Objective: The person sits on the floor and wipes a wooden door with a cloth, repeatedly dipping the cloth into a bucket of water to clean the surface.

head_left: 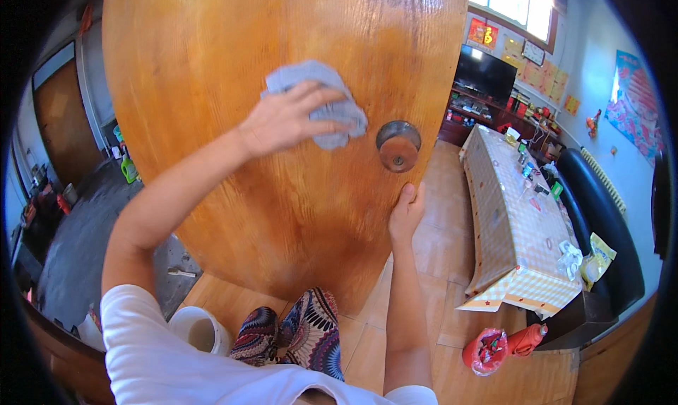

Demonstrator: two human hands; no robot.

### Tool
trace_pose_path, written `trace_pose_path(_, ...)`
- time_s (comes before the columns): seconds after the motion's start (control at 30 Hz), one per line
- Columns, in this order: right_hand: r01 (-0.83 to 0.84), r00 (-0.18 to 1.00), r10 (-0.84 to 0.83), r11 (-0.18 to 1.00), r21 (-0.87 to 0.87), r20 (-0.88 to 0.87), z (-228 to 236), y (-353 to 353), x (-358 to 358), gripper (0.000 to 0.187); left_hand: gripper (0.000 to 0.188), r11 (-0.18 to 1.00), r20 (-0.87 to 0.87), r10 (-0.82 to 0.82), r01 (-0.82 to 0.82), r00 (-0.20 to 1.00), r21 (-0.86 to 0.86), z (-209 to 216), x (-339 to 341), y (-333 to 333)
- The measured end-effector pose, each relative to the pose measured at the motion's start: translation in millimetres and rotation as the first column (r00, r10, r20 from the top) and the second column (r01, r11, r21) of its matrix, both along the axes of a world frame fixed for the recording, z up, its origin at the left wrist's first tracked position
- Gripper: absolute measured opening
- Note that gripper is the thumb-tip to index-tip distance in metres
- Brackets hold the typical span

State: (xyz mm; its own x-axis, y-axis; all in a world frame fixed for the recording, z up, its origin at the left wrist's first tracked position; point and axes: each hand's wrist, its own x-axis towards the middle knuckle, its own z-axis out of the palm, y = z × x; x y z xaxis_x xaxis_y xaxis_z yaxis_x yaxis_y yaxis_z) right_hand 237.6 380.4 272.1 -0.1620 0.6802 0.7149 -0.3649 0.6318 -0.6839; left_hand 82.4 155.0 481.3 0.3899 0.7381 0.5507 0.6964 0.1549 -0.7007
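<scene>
A grey-blue cloth (pixel 337 112) lies pressed against the varnished wooden door (pixel 296 214). My left hand (pixel 286 122) is closed over this cloth, fingers spread across its folds, left of the round door knob (pixel 398 151). Below the knob, my right hand (pixel 407 211) grips the door's edge, its thumb on the face toward me; the other fingers are mostly hidden behind the edge. The door stands upright in front of me and fills the middle of the view.
By my legs stands a white bucket (pixel 201 330) with cloudy water. On the right are a long table (pixel 519 228) under a checked cloth, a black sofa (pixel 614 242), a red bin (pixel 486 352) and a red thermos-like bottle (pixel 527 340). A green bottle (pixel 128 169) stands at the left.
</scene>
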Motion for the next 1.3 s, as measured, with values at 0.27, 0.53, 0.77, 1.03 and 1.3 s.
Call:
trace_pose_path(0.27, -0.006, 1.0, 0.006, 1.0, -0.018, -0.02, -1, -18, 3, 0.044, 0.042, 0.662, 0.056, -0.194, 0.089, 0.979, 0.744, 167, 28, 51)
trace_pose_path(0.53, -0.001, 1.0, 0.001, 1.0, -0.002, -0.011, -1, -6, 9, 0.045, 0.055, 0.891, 0.089, -0.216, 0.159, 0.972, 0.426, -18, 39, 65)
trace_pose_path(0.77, -0.002, 1.0, 0.002, 1.0, 0.003, -0.004, -3, 5, -3, 0.045, 0.054, 0.981, -0.017, -0.114, 0.115, 0.993, 0.159, -68, 6, 23)
trace_pose_path(1.03, -0.07, 0.993, 0.068, 0.997, -0.015, -0.095, -4, -2, 0, 0.045, 0.059, 0.779, 0.114, -0.297, 0.172, 0.948, 0.603, 47, 47, 63)
trace_pose_path(1.3, -0.015, 1.0, 0.015, 1.0, 0.015, -0.017, -2, 1, -6, 0.042, 0.052, 0.979, 0.036, -0.104, 0.096, 0.994, 0.18, -85, 12, 26)
